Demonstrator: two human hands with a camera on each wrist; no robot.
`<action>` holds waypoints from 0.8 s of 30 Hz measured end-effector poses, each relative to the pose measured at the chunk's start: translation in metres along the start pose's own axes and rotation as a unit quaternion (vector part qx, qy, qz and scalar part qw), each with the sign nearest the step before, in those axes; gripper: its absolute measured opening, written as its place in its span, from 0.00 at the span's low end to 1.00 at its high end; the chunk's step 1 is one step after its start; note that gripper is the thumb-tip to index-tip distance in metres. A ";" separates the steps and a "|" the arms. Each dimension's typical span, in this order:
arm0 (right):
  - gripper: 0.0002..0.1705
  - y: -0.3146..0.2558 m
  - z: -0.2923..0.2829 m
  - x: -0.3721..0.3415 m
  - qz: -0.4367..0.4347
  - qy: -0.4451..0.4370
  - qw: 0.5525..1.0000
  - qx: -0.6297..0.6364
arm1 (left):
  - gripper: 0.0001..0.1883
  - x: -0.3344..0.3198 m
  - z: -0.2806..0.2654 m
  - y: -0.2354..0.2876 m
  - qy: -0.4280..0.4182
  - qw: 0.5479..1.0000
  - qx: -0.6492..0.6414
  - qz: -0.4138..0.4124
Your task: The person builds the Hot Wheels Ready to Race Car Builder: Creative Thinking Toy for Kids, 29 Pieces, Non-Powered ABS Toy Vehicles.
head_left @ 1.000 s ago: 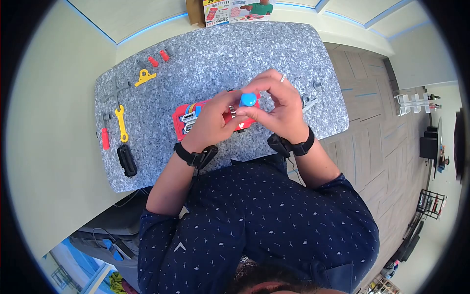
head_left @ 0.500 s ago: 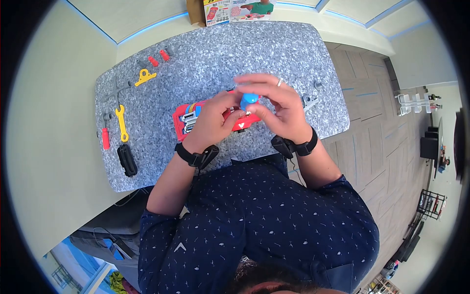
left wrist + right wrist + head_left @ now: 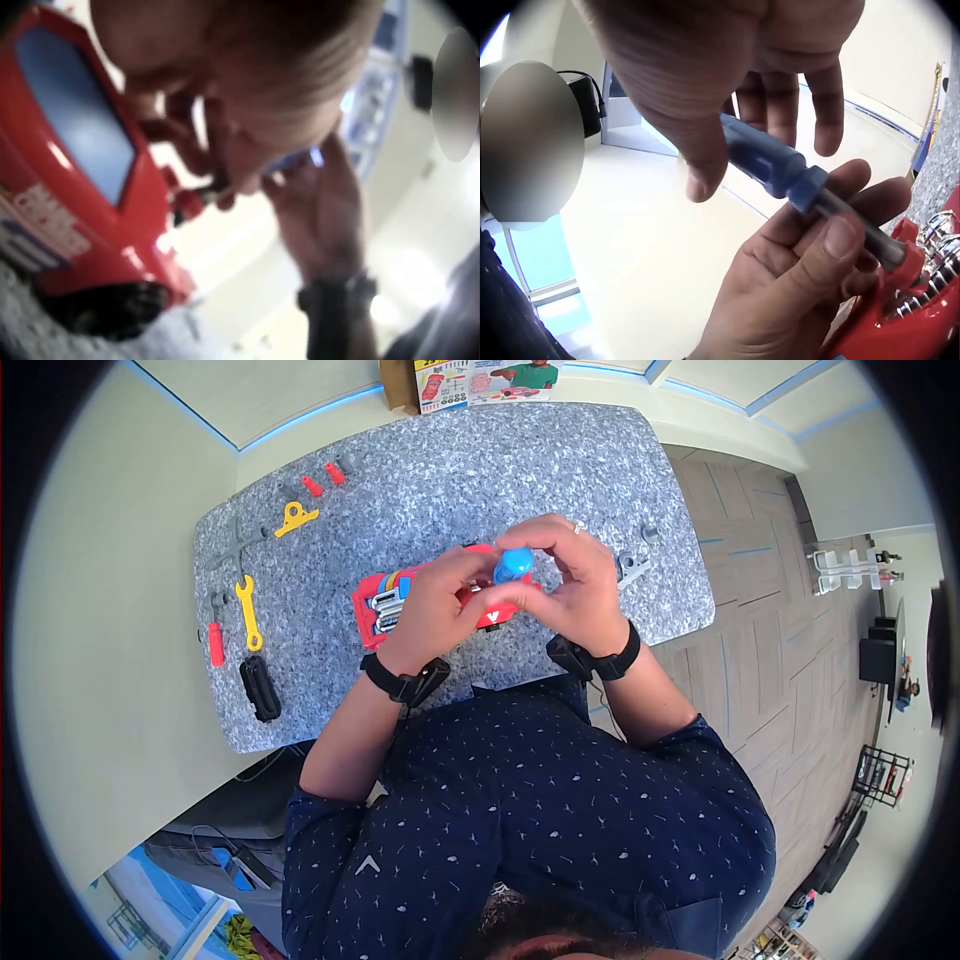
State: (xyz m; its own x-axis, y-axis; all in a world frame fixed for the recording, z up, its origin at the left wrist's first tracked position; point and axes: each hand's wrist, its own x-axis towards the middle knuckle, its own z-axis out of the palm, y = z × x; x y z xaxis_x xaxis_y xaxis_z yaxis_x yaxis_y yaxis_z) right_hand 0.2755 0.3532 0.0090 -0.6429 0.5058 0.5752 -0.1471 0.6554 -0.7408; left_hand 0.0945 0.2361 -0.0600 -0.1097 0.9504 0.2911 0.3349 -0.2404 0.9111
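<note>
A blue-handled screwdriver [image 3: 514, 565] stands over the red toy car [image 3: 497, 613]. My left hand [image 3: 430, 610] pinches its grey shaft [image 3: 853, 223], seen in the right wrist view, close above a small red part [image 3: 909, 268] beside chrome springs. Thumb and fingers of my right hand [image 3: 585, 585] are around the blue handle [image 3: 761, 156]. The tip's exact seat is hidden. In the left wrist view, the car's red body [image 3: 112, 236] with a blue window lies beside my left hand [image 3: 247, 82], and my right hand [image 3: 319, 217] is beyond.
On the grey speckled table [image 3: 430, 480] lie a yellow wrench [image 3: 248, 612], a yellow piece [image 3: 296, 518], a grey cross-shaped piece [image 3: 238, 546], red pieces [image 3: 335, 473] and a black part [image 3: 259, 688]. Grey parts [image 3: 630, 568] are at the right. A printed box [image 3: 485, 385] stands behind.
My right hand's fingers lifted and spread over the handle, then came back down around it. The handle now leans slightly to the right. My left hand has stayed in place.
</note>
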 end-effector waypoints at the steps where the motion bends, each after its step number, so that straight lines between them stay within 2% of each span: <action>1: 0.22 -0.002 0.001 0.002 -0.017 0.008 1.000 -0.007 | 0.11 -0.001 0.001 -0.002 0.002 1.000 -0.009 0.006; 4: 0.21 0.005 -0.005 -0.001 0.013 -0.065 0.997 0.032 | 0.11 -0.003 0.000 -0.007 -0.004 1.000 0.013 0.007; 7: 0.20 0.003 -0.008 0.000 0.027 -0.081 0.996 0.018 | 0.12 -0.003 0.002 -0.008 0.007 1.000 -0.005 -0.012; 16: 0.20 0.006 -0.002 -0.002 0.013 -0.049 0.999 -0.015 | 0.10 -0.005 0.004 -0.007 0.016 1.000 0.013 -0.011; 19: 0.19 0.008 -0.002 -0.001 0.018 -0.056 0.998 0.014 | 0.09 -0.006 0.004 -0.011 0.015 1.000 0.012 -0.022; 22: 0.18 0.009 -0.005 -0.001 0.039 -0.043 0.993 0.101 | 0.15 -0.004 0.004 -0.011 0.000 1.000 0.014 -0.001; 24: 0.16 0.000 -0.014 -0.002 0.099 0.058 0.973 0.200 | 0.19 -0.004 -0.005 0.002 -0.010 0.999 0.034 0.005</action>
State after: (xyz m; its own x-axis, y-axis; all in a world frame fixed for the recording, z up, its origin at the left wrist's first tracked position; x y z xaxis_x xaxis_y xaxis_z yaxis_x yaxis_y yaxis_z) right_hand 0.2873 0.3597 0.0123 -0.6030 0.6743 0.4263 -0.3258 0.2796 -0.9031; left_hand 0.0904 0.2311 -0.0581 -0.0872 0.9519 0.2938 0.3985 -0.2370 0.8860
